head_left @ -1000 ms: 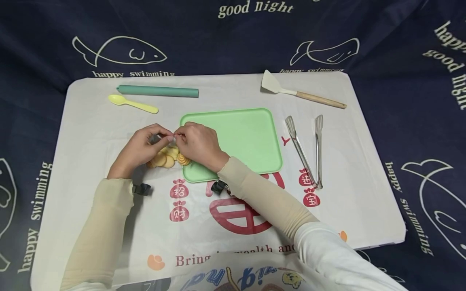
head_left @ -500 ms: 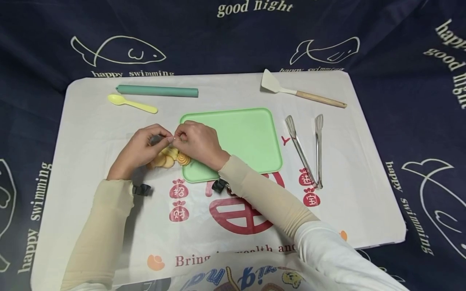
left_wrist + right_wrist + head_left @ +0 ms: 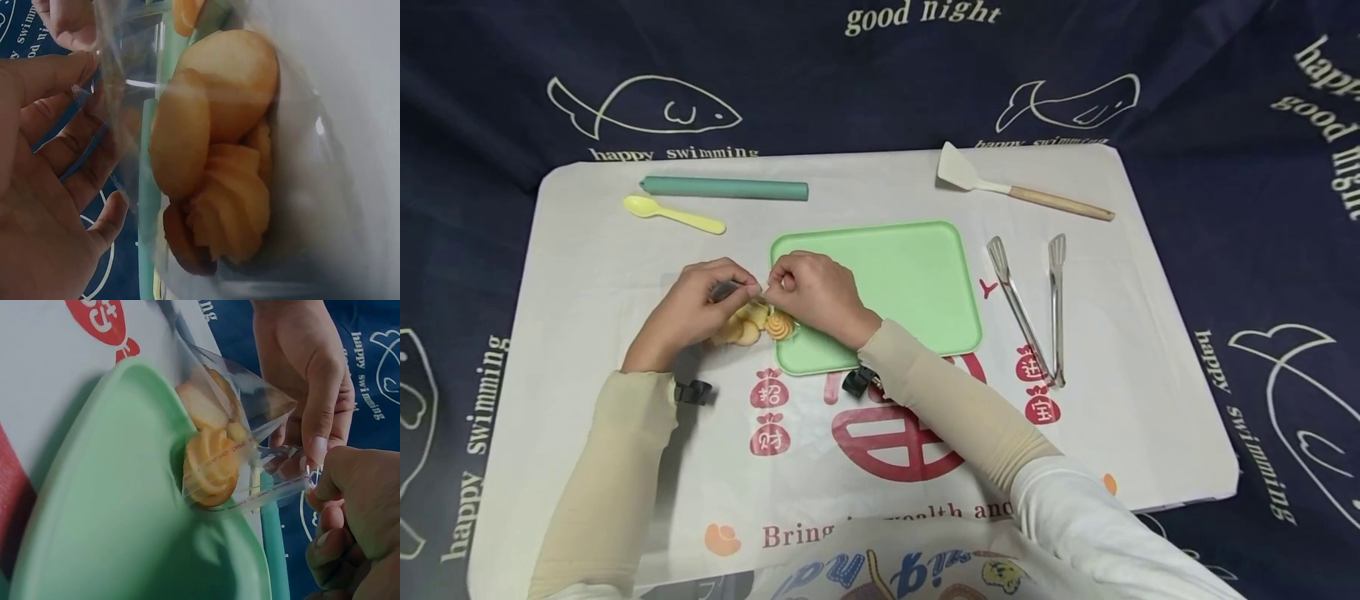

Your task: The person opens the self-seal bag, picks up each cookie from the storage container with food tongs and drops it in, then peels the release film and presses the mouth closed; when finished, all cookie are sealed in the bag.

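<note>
A clear plastic bag [image 3: 253, 394] of cookies lies at the left edge of the green tray [image 3: 895, 287]. Round, flat cookies [image 3: 231, 81] and swirled ones show through the film, and one swirled cookie [image 3: 780, 326] sits over the tray's rim. My left hand [image 3: 688, 312] pinches the bag's edge between thumb and finger. Close beside it, my right hand [image 3: 820, 292] pinches the end of the bag's sealing strip [image 3: 275, 494], its other fingers curled. In the right wrist view the fingertips of both hands nearly meet; whether the strip is peeling cannot be told.
A teal rod [image 3: 724, 187] and a yellow spoon [image 3: 673, 214] lie at the back left. At the back right is a white spatula [image 3: 1022, 193] with a wooden handle. Metal tongs [image 3: 1037, 317] lie spread right of the tray. A patterned dark cloth [image 3: 880, 83] surrounds the white table.
My right hand has shifted slightly right, opening a small gap from the left fingertips. The swirled cookie's end of the bag has moved slightly right with it. My left hand stays nearly still.
</note>
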{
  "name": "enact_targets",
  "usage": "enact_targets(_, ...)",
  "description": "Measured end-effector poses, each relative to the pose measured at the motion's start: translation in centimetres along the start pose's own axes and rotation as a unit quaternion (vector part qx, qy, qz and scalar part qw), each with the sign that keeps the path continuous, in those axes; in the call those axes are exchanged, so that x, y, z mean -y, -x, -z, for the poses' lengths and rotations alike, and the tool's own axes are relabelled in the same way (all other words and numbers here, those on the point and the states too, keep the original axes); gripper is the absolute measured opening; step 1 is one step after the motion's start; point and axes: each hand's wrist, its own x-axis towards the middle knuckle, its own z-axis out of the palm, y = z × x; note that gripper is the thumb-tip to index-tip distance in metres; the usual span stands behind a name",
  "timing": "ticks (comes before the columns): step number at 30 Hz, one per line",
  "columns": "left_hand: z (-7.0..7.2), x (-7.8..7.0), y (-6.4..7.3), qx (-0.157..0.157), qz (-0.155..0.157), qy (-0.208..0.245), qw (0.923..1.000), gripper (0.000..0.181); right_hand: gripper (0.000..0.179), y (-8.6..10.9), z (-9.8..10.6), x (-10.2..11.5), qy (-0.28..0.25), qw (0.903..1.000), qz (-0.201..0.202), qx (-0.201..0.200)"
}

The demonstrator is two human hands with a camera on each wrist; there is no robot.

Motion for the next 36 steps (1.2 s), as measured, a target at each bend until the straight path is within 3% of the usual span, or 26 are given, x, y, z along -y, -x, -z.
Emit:
enact_targets(17,-0.3,0.2,-0.3,-0.01,-0.007,-0.007,0.9999,0.011,0.007,0.5,0.4,-1.0,-0.035,0.998,-0.043,0.031)
enact_targets(21,-0.1,0.0,-0.5,-0.02,-0.008,-0.007,0.9997,0.011,0.008,1.0,1.5,-0.9,-0.057,0.9973,-0.035,0.03)
enact_targets(28,-0.3,-0.2,-1.0,-0.007,-0.013,-0.02,0.9997,0.008,0.009,1.2,2.2,-0.7,-0.078,0.9955,-0.013,0.051)
enact_targets(36,-0.4,-0.6,-1.2,-0.023,0.036,-0.025,0.9988,0.014,0.009,1.7,2.0,-1.0,-0.103,0.9936,-0.005,0.047)
